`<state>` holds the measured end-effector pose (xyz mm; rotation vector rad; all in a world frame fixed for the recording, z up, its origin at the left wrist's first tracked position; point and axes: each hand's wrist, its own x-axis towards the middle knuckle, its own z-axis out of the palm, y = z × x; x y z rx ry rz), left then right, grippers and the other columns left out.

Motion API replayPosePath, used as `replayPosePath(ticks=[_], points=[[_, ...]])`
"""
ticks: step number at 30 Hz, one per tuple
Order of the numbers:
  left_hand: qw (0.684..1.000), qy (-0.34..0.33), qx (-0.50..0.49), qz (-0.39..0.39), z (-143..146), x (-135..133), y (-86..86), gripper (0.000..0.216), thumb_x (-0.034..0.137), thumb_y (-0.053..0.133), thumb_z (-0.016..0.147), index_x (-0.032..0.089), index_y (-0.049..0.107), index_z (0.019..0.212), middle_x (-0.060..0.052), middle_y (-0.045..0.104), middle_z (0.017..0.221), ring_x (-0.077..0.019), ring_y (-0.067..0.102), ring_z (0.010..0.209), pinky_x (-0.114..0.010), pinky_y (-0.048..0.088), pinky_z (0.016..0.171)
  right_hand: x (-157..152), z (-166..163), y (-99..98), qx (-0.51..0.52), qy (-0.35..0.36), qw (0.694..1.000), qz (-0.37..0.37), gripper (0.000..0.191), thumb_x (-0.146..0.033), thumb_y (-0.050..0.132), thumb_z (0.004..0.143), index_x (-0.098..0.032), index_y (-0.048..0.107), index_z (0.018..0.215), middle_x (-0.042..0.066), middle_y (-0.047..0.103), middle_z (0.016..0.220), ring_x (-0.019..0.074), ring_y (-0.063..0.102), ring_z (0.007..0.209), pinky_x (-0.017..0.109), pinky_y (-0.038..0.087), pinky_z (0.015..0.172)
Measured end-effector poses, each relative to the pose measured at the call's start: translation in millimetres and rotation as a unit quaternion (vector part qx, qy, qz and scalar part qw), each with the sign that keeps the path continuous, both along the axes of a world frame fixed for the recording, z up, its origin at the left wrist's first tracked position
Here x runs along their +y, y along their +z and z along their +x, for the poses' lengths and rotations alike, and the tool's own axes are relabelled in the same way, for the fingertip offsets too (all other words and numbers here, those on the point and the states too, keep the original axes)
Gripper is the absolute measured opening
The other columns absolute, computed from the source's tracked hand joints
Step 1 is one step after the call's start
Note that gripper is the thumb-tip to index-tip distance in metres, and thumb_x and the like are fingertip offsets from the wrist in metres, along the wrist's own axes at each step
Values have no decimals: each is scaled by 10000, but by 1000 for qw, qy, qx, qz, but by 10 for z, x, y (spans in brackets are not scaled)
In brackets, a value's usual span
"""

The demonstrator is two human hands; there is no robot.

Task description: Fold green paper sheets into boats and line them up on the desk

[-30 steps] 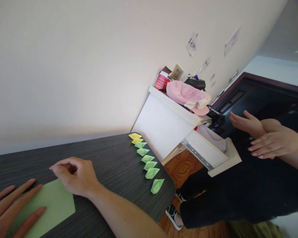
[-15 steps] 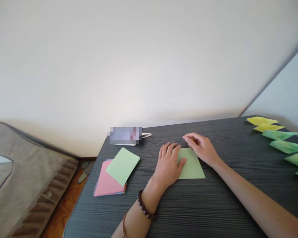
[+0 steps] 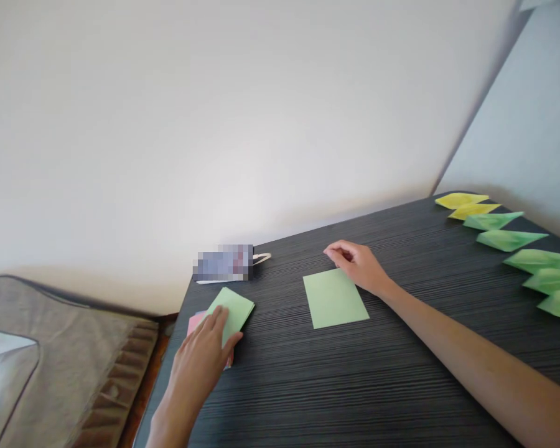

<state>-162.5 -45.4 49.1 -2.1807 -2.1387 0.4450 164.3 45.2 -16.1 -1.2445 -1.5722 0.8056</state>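
Observation:
My left hand (image 3: 200,358) lies over the stack of coloured paper on the left, fingers stretched out and thumb apart. Its fingertips touch the green paper sheets (image 3: 236,308) on top. Pink paper (image 3: 195,322) shows under them, partly covered by the hand. A single square green sheet (image 3: 333,302) lies flat on the dark table. At its upper right edge rests my right hand (image 3: 357,261), its fingers curled and pressed together, with nothing visible in them.
Several folded paper pieces stand in a row along the right: yellow ones (image 3: 462,200) at the back, green ones (image 3: 511,241) nearer. A blurred-out device (image 3: 221,264) with a white cable (image 3: 262,256) lies by the wall. A brown-covered bed (image 3: 74,361) stands left of the table (image 3: 280,398).
My left hand has left the single green sheet and moved left onto the paper stack. My right hand stays curled by the sheet. The view has turned and tilted somewhat.

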Motion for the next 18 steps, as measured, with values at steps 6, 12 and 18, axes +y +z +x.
replayPosePath(ticks=[6, 12, 18], points=[[997, 7, -46, -54, 17, 5, 132, 433, 353, 238, 949, 218, 446, 1305, -128, 610, 1223, -293, 628, 1035, -421, 482, 822, 9, -7, -2, -3, -5, 1000, 9, 289, -397, 485, 868, -184, 680, 882, 3, 608, 649, 122, 488, 553, 262, 369, 545], [997, 46, 16, -59, 36, 64, 248, 475, 320, 179, 924, 189, 615, 1061, -154, 700, 801, -339, 676, 765, -404, 457, 647, 1, -5, 8, -1, -2, 1000, 10, 309, -408, 469, 872, -180, 678, 878, 1, 585, 618, 123, 481, 549, 260, 371, 538], [994, 104, 13, -10, 1, 62, 294, 534, 587, 261, 863, 228, 647, 945, -150, 670, 705, -388, 650, 715, -428, 446, 604, 7, -6, 2, -4, -2, 1000, 7, 287, -389, 475, 875, -184, 676, 888, -2, 589, 641, 119, 492, 569, 255, 380, 561]])
